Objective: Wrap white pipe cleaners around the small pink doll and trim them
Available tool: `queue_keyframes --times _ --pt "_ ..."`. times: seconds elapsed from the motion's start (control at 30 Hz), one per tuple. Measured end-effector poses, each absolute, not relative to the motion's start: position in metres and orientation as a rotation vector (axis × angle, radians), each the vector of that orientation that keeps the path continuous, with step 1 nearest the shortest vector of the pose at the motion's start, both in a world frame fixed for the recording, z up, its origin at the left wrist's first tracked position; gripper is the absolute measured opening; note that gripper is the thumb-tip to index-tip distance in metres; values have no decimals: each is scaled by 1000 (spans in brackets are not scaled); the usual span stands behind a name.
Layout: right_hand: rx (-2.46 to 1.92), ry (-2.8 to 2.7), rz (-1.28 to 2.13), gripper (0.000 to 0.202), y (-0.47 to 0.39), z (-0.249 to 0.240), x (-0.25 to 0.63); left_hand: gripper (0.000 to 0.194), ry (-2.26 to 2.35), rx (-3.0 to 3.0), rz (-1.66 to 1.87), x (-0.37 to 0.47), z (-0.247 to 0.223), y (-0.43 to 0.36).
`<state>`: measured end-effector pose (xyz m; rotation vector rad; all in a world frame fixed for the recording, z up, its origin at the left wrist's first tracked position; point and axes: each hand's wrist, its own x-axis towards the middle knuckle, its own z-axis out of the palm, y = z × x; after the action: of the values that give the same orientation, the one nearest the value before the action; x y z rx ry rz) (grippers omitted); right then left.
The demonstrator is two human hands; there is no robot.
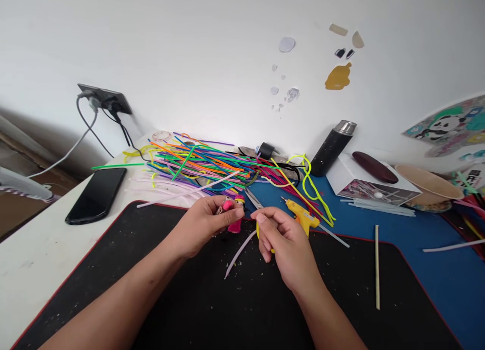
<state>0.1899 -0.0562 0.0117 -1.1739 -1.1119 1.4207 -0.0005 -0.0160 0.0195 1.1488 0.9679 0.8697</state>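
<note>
My left hand [206, 221] is closed around a small bright pink figure [235, 226] with yellow and dark parts near its top; my fingers cover much of it. Just to the right, my right hand [282, 239] has its thumb and index finger pinched together. What they grip is too small to make out. A pale lilac pipe cleaner [239, 255] slants from below up to behind the right fingers. Scissors [253, 199] show their blades above that hand, and yellow loops show partly behind it. Whether the hand touches them I cannot tell.
A pile of coloured pipe cleaners [200, 163] spreads along the wall. A yellow glue gun [302, 214] lies beyond the black mat [212, 309]. The phone [97, 194] rests at left, a stick [377, 266] at right. A black flask [333, 149] leans near a white box [373, 181].
</note>
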Motion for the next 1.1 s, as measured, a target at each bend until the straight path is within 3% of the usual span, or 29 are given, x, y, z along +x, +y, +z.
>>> queue_keyframes --times 1.1 --pt "-1205 -1158 1420 36 -59 8 189 48 996 1038 993 -9 11 -8"
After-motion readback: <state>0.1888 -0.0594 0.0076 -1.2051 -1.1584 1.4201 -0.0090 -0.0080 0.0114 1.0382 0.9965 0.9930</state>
